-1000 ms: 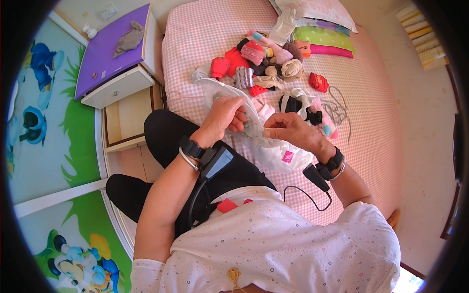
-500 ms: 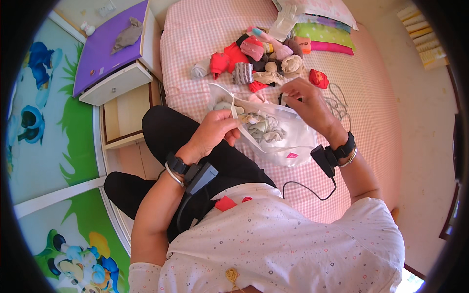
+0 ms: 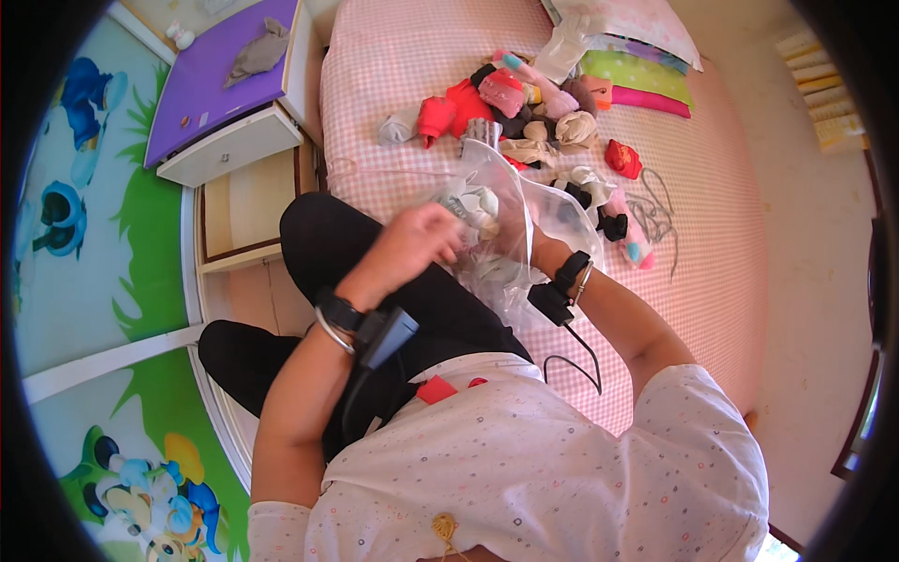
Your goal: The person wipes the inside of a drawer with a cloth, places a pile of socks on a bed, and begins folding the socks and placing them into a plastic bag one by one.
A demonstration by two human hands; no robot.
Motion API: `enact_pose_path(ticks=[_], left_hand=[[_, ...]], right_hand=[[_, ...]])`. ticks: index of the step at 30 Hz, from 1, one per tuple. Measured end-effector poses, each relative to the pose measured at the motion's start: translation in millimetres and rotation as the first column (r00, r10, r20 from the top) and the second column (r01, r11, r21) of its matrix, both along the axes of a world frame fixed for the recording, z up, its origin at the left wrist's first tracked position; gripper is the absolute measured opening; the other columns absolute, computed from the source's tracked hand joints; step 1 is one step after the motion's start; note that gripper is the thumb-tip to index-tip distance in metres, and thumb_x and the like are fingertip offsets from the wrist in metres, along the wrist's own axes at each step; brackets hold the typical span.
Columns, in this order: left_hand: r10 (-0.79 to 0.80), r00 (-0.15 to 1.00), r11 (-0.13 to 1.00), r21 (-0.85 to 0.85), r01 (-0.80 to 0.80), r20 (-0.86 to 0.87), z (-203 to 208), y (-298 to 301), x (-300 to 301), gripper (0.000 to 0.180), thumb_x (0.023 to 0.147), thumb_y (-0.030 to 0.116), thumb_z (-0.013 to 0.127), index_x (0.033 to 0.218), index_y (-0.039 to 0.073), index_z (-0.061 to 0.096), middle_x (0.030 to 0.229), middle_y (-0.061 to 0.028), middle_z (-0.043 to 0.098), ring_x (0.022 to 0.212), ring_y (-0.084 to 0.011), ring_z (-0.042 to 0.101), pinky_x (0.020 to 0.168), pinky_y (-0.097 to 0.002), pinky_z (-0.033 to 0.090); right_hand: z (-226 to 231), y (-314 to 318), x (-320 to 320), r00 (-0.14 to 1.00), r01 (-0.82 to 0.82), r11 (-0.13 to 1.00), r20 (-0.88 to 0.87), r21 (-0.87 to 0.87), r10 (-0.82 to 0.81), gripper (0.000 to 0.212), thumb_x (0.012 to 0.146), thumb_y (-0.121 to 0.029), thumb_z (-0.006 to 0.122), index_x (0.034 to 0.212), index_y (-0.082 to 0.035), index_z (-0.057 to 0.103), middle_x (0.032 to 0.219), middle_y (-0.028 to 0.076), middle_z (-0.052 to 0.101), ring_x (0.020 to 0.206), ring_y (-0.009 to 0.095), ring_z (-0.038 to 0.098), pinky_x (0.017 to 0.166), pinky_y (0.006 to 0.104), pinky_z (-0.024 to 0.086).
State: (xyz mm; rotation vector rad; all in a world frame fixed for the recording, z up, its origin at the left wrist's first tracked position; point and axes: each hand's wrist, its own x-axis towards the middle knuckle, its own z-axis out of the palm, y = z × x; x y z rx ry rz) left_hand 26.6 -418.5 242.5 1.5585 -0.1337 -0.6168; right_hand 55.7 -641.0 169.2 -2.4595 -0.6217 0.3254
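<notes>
Bagging rolled socks: the left hand (image 3: 420,245), fingers curled around a pale rolled sock (image 3: 475,200), holds it at the mouth of a clear plastic bag (image 3: 506,234) on the lap; the right hand (image 3: 530,251) is hidden behind the plastic, its fingers' state indiscernible. Judged next: release inside, then reach the sock pile (image 3: 524,122). Surface: a pink checked bed (image 3: 393,75); a purple-topped nightstand (image 3: 220,94) stands beside it.
</notes>
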Motion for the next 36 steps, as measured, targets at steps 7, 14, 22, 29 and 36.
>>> enact_pose_path(ticks=[7, 14, 22, 29, 36], left_hand=[[-0.396, 0.865, 0.589, 0.808, -0.02, 0.31, -41, 33, 49, 0.024, 0.073, 0.007, 0.054, 0.096, 0.0, 0.06, 0.099, -0.0215, 0.058, 0.089, -0.0392, 0.057, 0.078, -0.0441, 0.046], [-0.323, 0.914, 0.664, 0.747, 0.033, 0.247, -62, 17, 61, 0.014, 0.07, 0.007, 0.059, 0.081, -0.001, 0.06, 0.081, -0.0193, 0.061, 0.08, -0.0346, 0.059, 0.069, -0.0397, 0.047], [-0.134, 0.955, 0.954, 0.296, 0.052, 0.265, 63, 10, 93, 0.013, 0.076, 0.01, 0.067, 0.071, 0.007, 0.055, 0.065, 0.0045, 0.05, 0.061, -0.0044, 0.047, 0.055, -0.0204, 0.038], [-0.195, 0.789, 0.941, 0.337, -0.016, 0.583, 208, -7, 129, 0.01, 0.075, 0.006, 0.064, 0.072, 0.005, 0.055, 0.068, 0.004, 0.05, 0.06, -0.0044, 0.044, 0.055, -0.0182, 0.036], [-0.122, 0.697, 0.904, 0.369, -0.216, 0.707, 256, 7, 130, 0.009, 0.078, 0.009, 0.065, 0.076, 0.004, 0.059, 0.066, 0.0032, 0.05, 0.056, -0.0035, 0.041, 0.05, -0.0169, 0.032]], right_hand=[[-17, 5, -13, 0.987, 0.133, 0.986, -0.108, 0.103, -0.122, 0.085, 0.059, -0.039, 0.079, 0.129, -0.01, 0.039, 0.127, 0.015, 0.041, 0.119, 0.035, 0.03, 0.102, 0.0423, 0.022], [-17, 12, -22, 0.963, 0.269, 0.913, -0.111, 0.307, -0.247, 0.058, 0.072, -0.03, 0.069, 0.121, -0.006, 0.047, 0.12, 0.014, 0.048, 0.115, 0.035, 0.038, 0.098, 0.0464, 0.026], [21, -11, 2, 0.66, 0.72, 0.139, -0.733, 0.679, 0.163, 0.04, 0.085, -0.007, 0.056, 0.122, -0.002, 0.043, 0.098, 0.011, 0.059, 0.086, 0.021, 0.061, 0.072, 0.032, 0.053], [92, -30, 17, 0.644, 0.758, -0.254, -0.625, 0.601, 0.441, 0.038, 0.087, -0.011, 0.053, 0.123, -0.004, 0.043, 0.097, 0.011, 0.061, 0.085, 0.022, 0.062, 0.075, 0.0357, 0.053], [42, -97, 21, 0.635, 0.77, -0.336, -0.704, 0.543, 0.316, 0.033, 0.088, -0.021, 0.05, 0.116, -0.002, 0.048, 0.102, 0.013, 0.061, 0.089, 0.024, 0.062, 0.078, 0.0376, 0.053]])
